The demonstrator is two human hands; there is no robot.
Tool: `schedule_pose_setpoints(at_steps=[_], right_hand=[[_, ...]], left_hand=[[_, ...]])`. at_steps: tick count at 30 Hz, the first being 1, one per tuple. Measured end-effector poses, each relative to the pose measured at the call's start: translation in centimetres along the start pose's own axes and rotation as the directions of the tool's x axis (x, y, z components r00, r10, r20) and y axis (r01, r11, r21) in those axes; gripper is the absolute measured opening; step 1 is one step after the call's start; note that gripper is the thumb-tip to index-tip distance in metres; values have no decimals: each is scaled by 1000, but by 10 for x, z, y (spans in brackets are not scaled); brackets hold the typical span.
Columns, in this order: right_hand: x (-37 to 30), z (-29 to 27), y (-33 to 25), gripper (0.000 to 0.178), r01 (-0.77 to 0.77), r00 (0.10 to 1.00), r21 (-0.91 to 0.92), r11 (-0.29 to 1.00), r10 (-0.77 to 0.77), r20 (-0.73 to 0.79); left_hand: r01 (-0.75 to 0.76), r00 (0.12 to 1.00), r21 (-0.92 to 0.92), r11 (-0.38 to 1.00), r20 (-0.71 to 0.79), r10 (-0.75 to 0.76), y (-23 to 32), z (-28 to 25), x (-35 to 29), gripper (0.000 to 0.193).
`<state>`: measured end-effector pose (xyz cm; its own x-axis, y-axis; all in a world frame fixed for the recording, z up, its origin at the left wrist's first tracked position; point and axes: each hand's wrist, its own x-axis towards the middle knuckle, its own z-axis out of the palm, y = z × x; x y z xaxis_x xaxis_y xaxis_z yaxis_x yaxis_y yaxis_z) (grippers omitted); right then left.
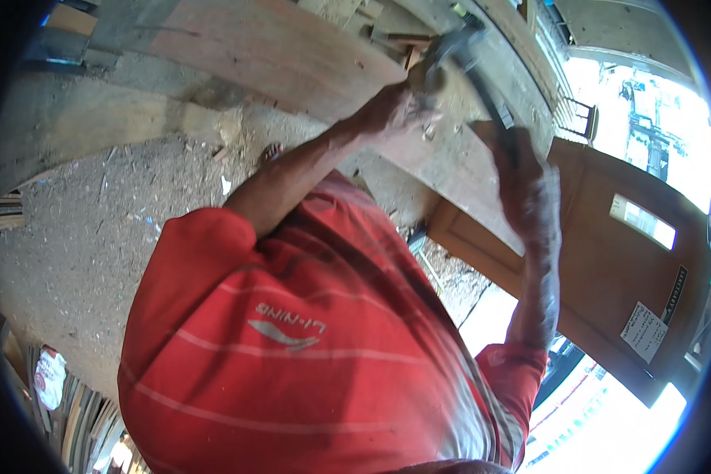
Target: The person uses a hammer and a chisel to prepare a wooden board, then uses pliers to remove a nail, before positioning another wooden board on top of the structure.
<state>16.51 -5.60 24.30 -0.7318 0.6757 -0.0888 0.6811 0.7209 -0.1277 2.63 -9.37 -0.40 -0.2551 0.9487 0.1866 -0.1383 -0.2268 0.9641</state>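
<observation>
A hammer with a dark handle (490,99) is in my right hand (523,178), whose fingers are wrapped round the grip. Its blurred metal head (457,46) reaches up and left, close over my left hand (415,101). That hand is closed low over the wooden work surface (454,150), and motion blur hides whatever its fingers hold. Just beyond it, short pieces of reddish-brown wood (411,39) lie on the bench.
A wide flat board (276,47) stretches away to the upper left. To the right stands a brown wooden panel (584,213) with a paper label (645,332). Chips litter the dusty floor (79,213). Wood strips (75,415) and a white bag (50,379) are at lower left.
</observation>
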Motion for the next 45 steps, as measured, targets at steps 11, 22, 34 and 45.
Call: schedule_pose_setpoints(at_steps=[11, 22, 34, 45], right_hand=[[-10, 14, 18, 19, 74, 990, -271, 960, -39, 132], [-7, 3, 5, 20, 17, 979, 132, 991, 11, -205], [-21, 31, 56, 23, -220, 975, 171, 960, 215, 47], [-81, 80, 155, 32, -412, 843, 521, 748, 529, -94]], left_hand=[[95, 987, 171, 981, 115, -116, 1, -1, 8, 35], [-23, 998, -1, 1000, -60, 23, -4, 4, 0, 31], [147, 940, -476, 867, -204, -272, -37, -6, -24, 20], [103, 952, -642, 759, -157, -262, -1, 36, 24, 23]])
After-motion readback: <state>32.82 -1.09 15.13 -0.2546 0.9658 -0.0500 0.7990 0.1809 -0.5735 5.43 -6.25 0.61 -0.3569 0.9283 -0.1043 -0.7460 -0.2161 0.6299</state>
